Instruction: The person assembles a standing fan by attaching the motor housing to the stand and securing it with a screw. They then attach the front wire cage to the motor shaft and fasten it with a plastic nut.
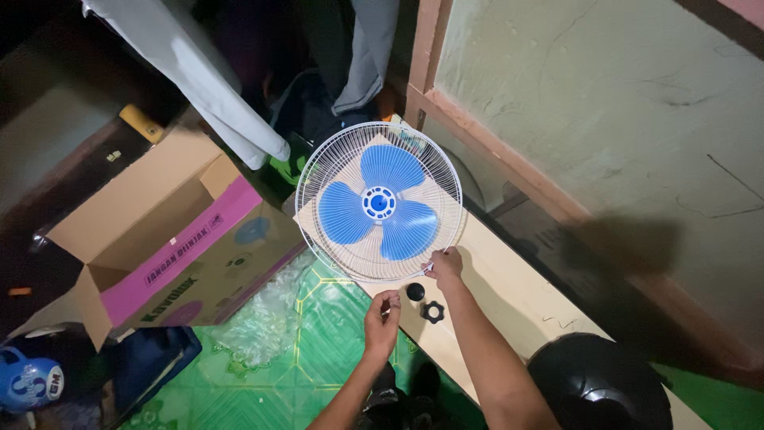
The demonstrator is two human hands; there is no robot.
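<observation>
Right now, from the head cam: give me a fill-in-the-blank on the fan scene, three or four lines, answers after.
1. The fan blade behind the white wire grille is coloured ____.
2. The right hand touches the grille at its ____ edge, as seen in the picture.
3. The black ring nut lies on the wooden board next to a black ____.
4. The open cardboard box lies to the ____ of the fan in the picture.

Answers: blue; lower; knob; left

A lived-in home room: green patterned floor covering (318, 334) at lower centre, hanging clothes (207, 80) upper left, rough plastered wall (605, 103) on the right.
</observation>
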